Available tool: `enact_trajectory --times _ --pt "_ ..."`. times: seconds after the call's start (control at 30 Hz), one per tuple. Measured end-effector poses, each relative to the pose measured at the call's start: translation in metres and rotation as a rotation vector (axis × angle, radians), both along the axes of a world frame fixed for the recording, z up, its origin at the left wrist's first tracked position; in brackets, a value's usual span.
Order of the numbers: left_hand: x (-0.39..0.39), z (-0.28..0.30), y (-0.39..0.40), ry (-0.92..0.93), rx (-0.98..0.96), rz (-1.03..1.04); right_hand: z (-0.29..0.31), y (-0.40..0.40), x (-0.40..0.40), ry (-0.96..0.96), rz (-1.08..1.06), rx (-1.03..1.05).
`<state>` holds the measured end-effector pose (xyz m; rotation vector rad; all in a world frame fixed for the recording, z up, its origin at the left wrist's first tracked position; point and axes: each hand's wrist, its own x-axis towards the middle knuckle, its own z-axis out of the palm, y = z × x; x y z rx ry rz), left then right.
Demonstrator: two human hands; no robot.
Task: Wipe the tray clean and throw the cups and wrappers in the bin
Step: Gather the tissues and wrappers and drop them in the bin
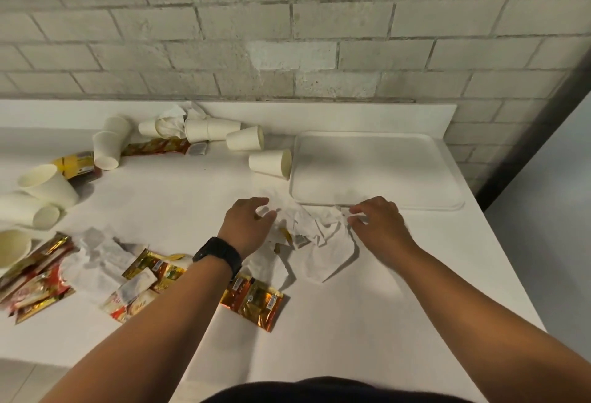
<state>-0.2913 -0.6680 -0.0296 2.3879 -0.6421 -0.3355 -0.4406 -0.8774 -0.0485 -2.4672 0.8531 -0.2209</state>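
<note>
A white tray (415,191) lies bare at the back right of the white counter (367,306), by the brick wall. Just in front of its near edge sits a heap of crumpled white tissues (319,242) with small wrapper scraps in it. My left hand (248,225), a black watch on its wrist, curls its fingers round the heap's left side. My right hand (379,225) pinches the heap's right edge. Several white paper cups (271,162) lie tipped over to the left of the tray and along the wall. Gold and red wrappers (256,300) lie near my left forearm.
More cups (48,188) and wrappers (35,278) crowd the counter's left side, with another crumpled tissue (96,258) among them. The counter's right edge (499,258) drops off just past the tray. No bin is in view.
</note>
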Motion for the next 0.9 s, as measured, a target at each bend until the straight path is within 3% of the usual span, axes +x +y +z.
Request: enact_trajectory --times 0.23,0.37,0.47,0.6,0.77,0.9 --pt "0.001 -0.007 -0.028 -0.177 0.480 -0.287 -0.002 0.051 0.003 0.139 0.145 -0.022" --pt "0.007 -0.004 -0.033 -0.275 0.577 -0.318 -0.008 0.064 0.003 0.231 0.169 -0.177" --pt "0.015 -0.005 -0.024 -0.234 0.482 -0.306 -0.010 0.067 0.000 0.170 0.121 -0.185" --pt "0.023 -0.004 -0.006 -0.202 0.282 -0.269 -0.007 0.069 -0.003 -0.001 -0.031 0.017" --pt "0.024 0.015 0.017 -0.195 0.031 -0.274 0.003 0.086 -0.002 -0.181 -0.179 0.069" --pt "0.008 0.027 0.027 -0.196 -0.055 -0.362 0.007 0.102 -0.002 -0.203 -0.252 0.064"
